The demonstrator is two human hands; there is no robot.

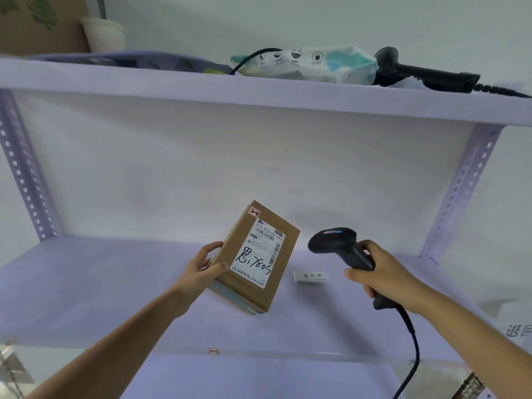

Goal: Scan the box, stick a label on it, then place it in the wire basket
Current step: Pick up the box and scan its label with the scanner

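My left hand (201, 264) grips a brown cardboard box (283, 283) by its left edge and holds it tilted above the shelf. A white shipping label (260, 251) with barcodes and black handwriting faces up, and a small pink sticker (254, 212) sits at the box's top corner. To the right, my right hand (383, 273) is closed around the handle of a black corded barcode scanner (334, 240). The scanner's head points left toward the box, a short gap away. A corner of the wire basket (469, 385) shows at the bottom right.
A pale purple metal shelf (86, 283) lies under the box, with a small white tag (311, 276) on it. The upper shelf (201, 82) carries a second black scanner (426, 73), a plastic packet (311, 63) and a white pot (105, 34). Perforated uprights stand at both sides.
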